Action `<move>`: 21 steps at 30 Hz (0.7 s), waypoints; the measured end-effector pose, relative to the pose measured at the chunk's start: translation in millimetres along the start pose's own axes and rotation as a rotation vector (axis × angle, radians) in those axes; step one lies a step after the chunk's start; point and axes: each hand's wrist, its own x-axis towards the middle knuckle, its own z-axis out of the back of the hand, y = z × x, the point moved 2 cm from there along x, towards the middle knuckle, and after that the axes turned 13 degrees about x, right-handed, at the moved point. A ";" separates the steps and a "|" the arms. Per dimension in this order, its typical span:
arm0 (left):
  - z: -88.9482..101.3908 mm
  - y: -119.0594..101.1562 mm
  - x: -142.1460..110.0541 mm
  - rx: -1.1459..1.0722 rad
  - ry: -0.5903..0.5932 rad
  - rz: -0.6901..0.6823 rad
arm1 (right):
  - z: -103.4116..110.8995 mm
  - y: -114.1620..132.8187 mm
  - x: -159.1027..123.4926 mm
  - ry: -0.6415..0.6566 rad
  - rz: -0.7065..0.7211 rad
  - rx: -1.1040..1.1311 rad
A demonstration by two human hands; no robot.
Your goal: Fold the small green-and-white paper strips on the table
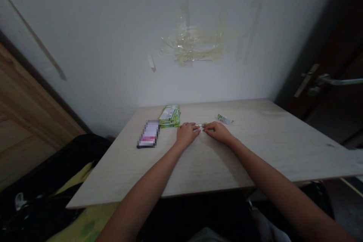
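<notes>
My left hand [187, 133] and my right hand [219, 132] rest close together on the table, thumbs and fingertips drawn in. Between them lies a narrow white-and-green packet [201, 125], pinched at both ends. The fingers cover much of it, so its full shape is hidden. Just left of my left hand is a stack of flat green-and-white packets [170, 115]. Beyond my right hand, a similar packet, rolled or folded into a narrow tube [225, 119], lies on its own.
A phone [149, 134] with a blurred screen lies left of my hands. The pale wooden table [195, 174] meets a white wall [113, 45] with peeling clear tape [195, 45]. A dark door with a metal handle [340, 81] stands at the right.
</notes>
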 end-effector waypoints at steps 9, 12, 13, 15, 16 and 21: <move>3.5 -4.1 -1.1 0.010 -0.001 0.024 | -1.2 -1.7 0.6 -0.001 0.012 0.039; 4.0 -3.1 -0.6 0.008 0.004 0.016 | -1.7 -2.8 1.1 0.007 0.011 0.030; 4.1 -2.6 -0.5 0.007 0.006 0.016 | -1.7 -3.1 1.3 0.007 0.014 0.027; 4.7 -2.0 -0.2 0.005 0.011 0.016 | -1.7 -3.4 1.8 0.002 0.021 0.027; 4.9 -1.9 -0.1 0.004 0.016 0.016 | -1.7 -3.5 2.0 0.002 0.022 0.027; 5.8 -2.2 0.1 -0.008 0.028 0.019 | -1.8 -4.6 2.5 -0.002 0.030 0.048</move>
